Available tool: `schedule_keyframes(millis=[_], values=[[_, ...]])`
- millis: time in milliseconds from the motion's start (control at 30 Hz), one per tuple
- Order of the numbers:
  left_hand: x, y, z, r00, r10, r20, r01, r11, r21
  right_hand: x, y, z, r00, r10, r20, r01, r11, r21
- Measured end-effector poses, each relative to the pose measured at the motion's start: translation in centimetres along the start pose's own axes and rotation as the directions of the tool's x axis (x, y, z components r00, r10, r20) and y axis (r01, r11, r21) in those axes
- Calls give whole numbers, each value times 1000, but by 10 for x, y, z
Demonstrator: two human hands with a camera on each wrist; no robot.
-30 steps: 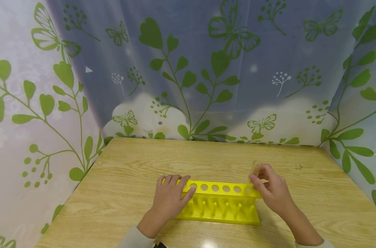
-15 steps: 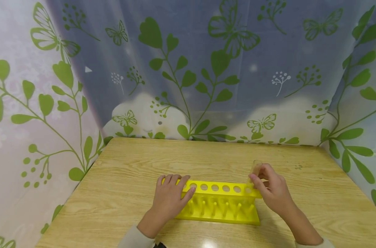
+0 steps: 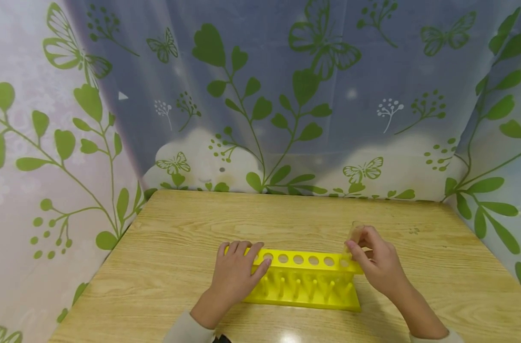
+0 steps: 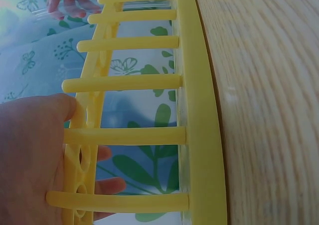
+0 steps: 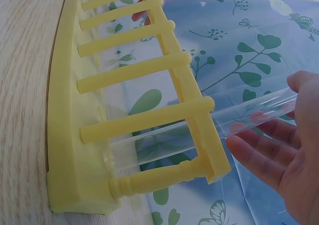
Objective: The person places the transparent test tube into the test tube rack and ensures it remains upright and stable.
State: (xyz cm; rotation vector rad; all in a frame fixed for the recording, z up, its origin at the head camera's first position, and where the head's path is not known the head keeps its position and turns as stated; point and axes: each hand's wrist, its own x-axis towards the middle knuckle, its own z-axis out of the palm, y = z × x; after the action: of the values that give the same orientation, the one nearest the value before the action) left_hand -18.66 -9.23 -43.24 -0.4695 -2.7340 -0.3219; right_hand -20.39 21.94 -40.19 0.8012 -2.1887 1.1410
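A yellow test tube rack (image 3: pixel 303 302) stands upright on the table, with a row of round holes along its top bar and pegs below. At its left end my left hand (image 3: pixel 236 275) grips the top bar; in the left wrist view the thumb is on the near side and fingertips show behind. My right hand (image 3: pixel 382 267) pinches the upper part of a clear test tube (image 5: pixel 261 107) at the right end. Seen from the right wrist, the tube passes through the end hole, its lower end reaching the rack's base. The right fingers lie partly behind the clear tube.
The wooden table (image 3: pixel 191 214) carries the rack near its front. Behind and beside it hangs a curtain (image 3: pixel 260 95) printed with leaves and butterflies. Dark small marks (image 3: pixel 413 231) show on the tabletop to the right.
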Motion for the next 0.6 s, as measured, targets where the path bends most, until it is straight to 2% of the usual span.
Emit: schedule_keyframes(millis=[333, 600], values=[[0, -1, 1, 1000, 6, -8, -6, 1000, 14, 1, -3, -1, 999, 7, 32, -7, 1000, -2], [0, -1, 0, 1000, 6, 8, -6, 1000, 5, 1, -3, -2, 998, 53, 43, -53, 998, -20]])
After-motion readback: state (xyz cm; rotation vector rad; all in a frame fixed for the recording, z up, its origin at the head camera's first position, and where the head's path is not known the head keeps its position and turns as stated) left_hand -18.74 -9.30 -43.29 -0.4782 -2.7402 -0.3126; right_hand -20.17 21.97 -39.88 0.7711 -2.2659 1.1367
